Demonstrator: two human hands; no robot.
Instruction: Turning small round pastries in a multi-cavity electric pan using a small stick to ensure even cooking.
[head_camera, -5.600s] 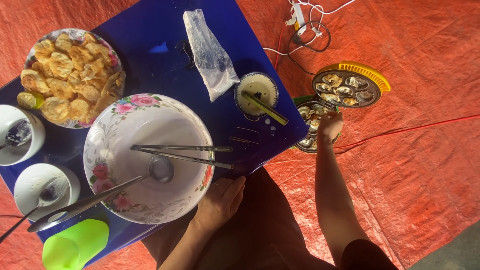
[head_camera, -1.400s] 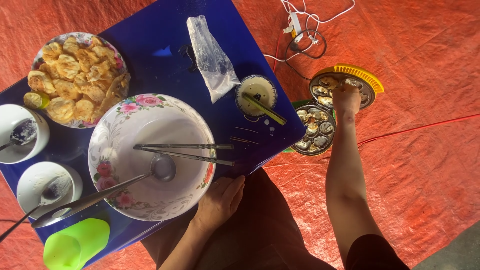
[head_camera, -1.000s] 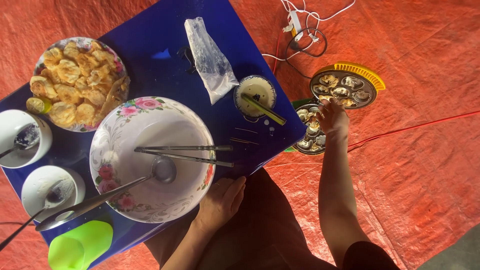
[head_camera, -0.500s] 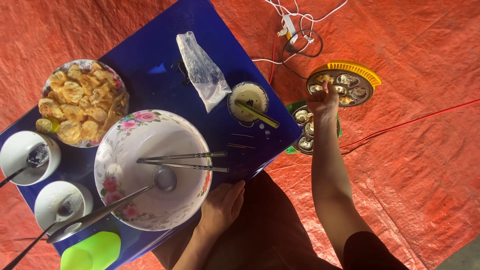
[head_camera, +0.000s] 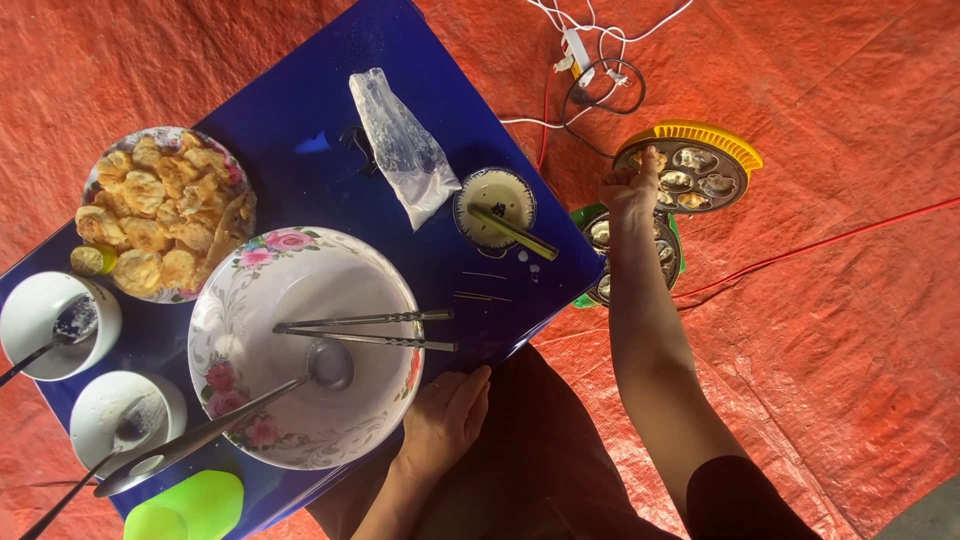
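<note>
My right hand (head_camera: 632, 186) reaches out over the floor to the near edge of a round yellow-rimmed mould pan (head_camera: 700, 175) whose cups hold small cakes; its fingers pinch at one cake, though I cannot tell if they grip it. A second, green-rimmed mould pan (head_camera: 667, 252) lies under my forearm. My left hand (head_camera: 447, 418) rests flat, fingers apart, on the near edge of the blue table (head_camera: 300, 120) beside a large floral bowl (head_camera: 250, 300). Metal chopsticks (head_camera: 365, 330) lie across that bowl and a ladle (head_camera: 240, 410) rests in it.
A plate of fried cakes (head_camera: 165, 215), a clear plastic bag (head_camera: 400, 150), a small bowl with chopsticks (head_camera: 495, 200), two white bowls with spoons (head_camera: 55, 320) and a green container (head_camera: 190, 505) share the table. A power strip with cables (head_camera: 585, 55) lies on the orange tarp (head_camera: 850, 350).
My right hand has moved back and forth between the green-rimmed pan and the yellow-rimmed pan, and now is at the yellow one. The left hand stayed put. The view shifted slightly.
</note>
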